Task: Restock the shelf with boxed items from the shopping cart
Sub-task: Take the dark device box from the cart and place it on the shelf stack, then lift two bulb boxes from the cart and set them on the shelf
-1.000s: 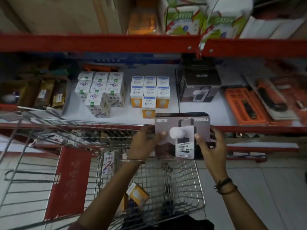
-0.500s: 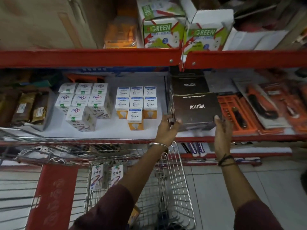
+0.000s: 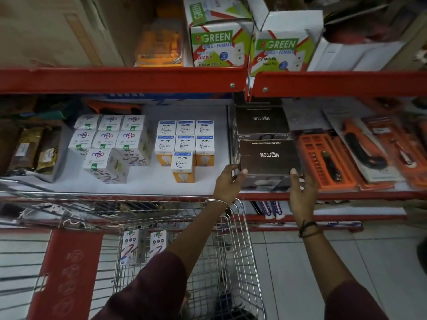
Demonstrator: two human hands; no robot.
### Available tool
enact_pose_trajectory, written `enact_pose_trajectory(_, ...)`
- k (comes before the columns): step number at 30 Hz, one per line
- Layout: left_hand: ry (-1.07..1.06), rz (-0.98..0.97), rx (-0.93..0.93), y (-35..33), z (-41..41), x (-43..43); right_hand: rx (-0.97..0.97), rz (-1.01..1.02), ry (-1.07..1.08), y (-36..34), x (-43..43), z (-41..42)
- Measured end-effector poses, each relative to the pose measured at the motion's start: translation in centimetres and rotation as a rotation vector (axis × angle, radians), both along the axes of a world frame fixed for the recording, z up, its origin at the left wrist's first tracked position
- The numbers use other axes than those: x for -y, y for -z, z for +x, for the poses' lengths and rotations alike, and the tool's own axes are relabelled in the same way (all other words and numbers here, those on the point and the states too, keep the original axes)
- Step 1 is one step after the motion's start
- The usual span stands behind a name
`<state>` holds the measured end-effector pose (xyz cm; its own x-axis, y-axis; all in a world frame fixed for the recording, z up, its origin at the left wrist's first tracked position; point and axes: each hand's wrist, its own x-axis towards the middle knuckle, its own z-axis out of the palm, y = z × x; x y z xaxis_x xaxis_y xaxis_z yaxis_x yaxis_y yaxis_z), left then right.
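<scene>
The dark boxed item [image 3: 269, 155] sat at the near edge of the shelf [image 3: 147, 181], in front of a matching box [image 3: 261, 120]. The left hand [image 3: 227, 181] and right hand [image 3: 302, 192] each kept a grip on its near corners, clenched against the box. Letting go early could tip it off the lip, since its near end seemed to overhang. The shelf was white and crowded, bulb boxes [image 3: 184, 144] left, orange tool packs [image 3: 328, 160] right; the shopping cart [image 3: 242, 239] stood below on a tiled floor.
</scene>
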<state>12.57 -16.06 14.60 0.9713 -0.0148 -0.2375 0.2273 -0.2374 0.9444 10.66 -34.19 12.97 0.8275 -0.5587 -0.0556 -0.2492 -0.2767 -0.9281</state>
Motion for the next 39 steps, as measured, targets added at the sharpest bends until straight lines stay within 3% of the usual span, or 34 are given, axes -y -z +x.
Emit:
enact_pose_trajectory(4, -0.006, -0.052, 0.159, -0.4, -3.0, -2.1, 0.133, -0.197, 0.070, -1.3, -1.7, -2.9)
enact_pose_trajectory(9, -0.013, 0.059, 0.327, 0.7, -8.8, -7.6, 0.178, -0.201, -0.167, -0.7, -6.8, -8.2)
enact_pose_trajectory(14, -0.031, 0.203, 0.154, 7.2, -15.3, -15.4, 0.026, -0.205, -0.549, 3.6, -13.9, -12.5)
enact_pose_trajectory(19, -0.020, 0.397, -0.207, 14.6, -21.0, -22.4, -0.277, -0.239, -0.934, 9.7, -20.6, -15.8)
enact_pose_trajectory(22, 0.111, 0.520, -0.382, 18.9, -23.5, -25.5, -0.446, -0.284, -1.156, 13.6, -23.9, -16.7)
enact_pose_trajectory(25, 0.355, 0.650, -0.462, 22.1, -25.3, -27.4, -0.588, -0.470, -1.426, 17.3, -26.0, -17.2)
enact_pose_trajectory(28, 0.525, 0.705, -0.497, 24.8, -25.8, -28.5, -0.577, -0.658, -1.628, 20.5, -27.0, -17.6)
enact_pose_trajectory(32, 0.598, 0.766, -0.470, 26.6, -25.6, -28.6, -0.541, -0.812, -1.700, 23.7, -26.9, -18.1)
enact_pose_trajectory(37, 0.605, 0.766, -0.465, 26.9, -25.5, -28.5, -0.598, -0.783, -1.599, 24.5, -25.5, -17.8)
enact_pose_trajectory(39, 0.553, 0.691, -0.449, 26.5, -25.9, -28.6, -0.679, -0.644, -1.509, 24.4, -24.7, -17.9)
